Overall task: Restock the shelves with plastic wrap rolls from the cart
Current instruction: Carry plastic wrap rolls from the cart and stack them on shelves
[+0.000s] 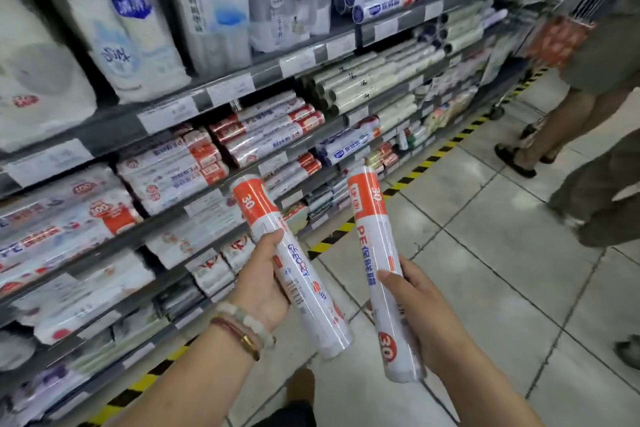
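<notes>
Two plastic wrap rolls are held upright above the floor, orange ends up. The left roll (294, 263) is gripped round its middle by the left hand (265, 282); the right roll (382, 274) is clasped by the right hand (414, 302), fingers curled about it. The carrying step appears to be in hand, with placement not yet begun. Just beside, to the left, the shelves (221, 180) are seen, where matching orange-and-white rolls (173, 170) are stacked lengthwise; that tier is judged the likely target, though its labels are blurred. Next, each roll would need to be tipped horizontal and slid in. The cart (568, 14) is partly glimpsed far behind, near a bystander's legs (554, 128).
</notes>
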